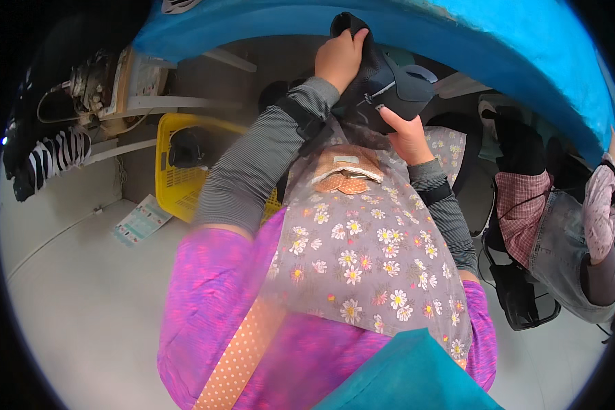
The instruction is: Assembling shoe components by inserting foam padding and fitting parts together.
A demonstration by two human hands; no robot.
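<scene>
1. The person holds a dark shoe [389, 85] up at the near edge of the blue worktop [526, 61], above a flowered apron [362, 253].
2. Left hand [340, 58]: closed on the shoe's upper end, fingers curled over the black mesh at the top.
3. Right hand [406, 137]: gripping the shoe from below, thumb pressed up against the grey sole side.
4. Judgement on the step: the shoe is being turned or checked between both hands. It goes best with the left grip kept firm at the top and the right hand carrying the weight, so the mesh does not fold and hide the part under view. Keeping the shoe clear of the worktop edge would avoid snagging.
5. Container: a yellow basket [174, 184] stands on the floor to the person's left, below the worktop. One dark object [188, 147], probably another shoe, lies in it; the arm hides the rest of its inside.
6. A printed card [140, 220] lies on the floor just beside the basket.
7. Another person's leg [560, 246] shows at the right, well apart from the shoe.
</scene>
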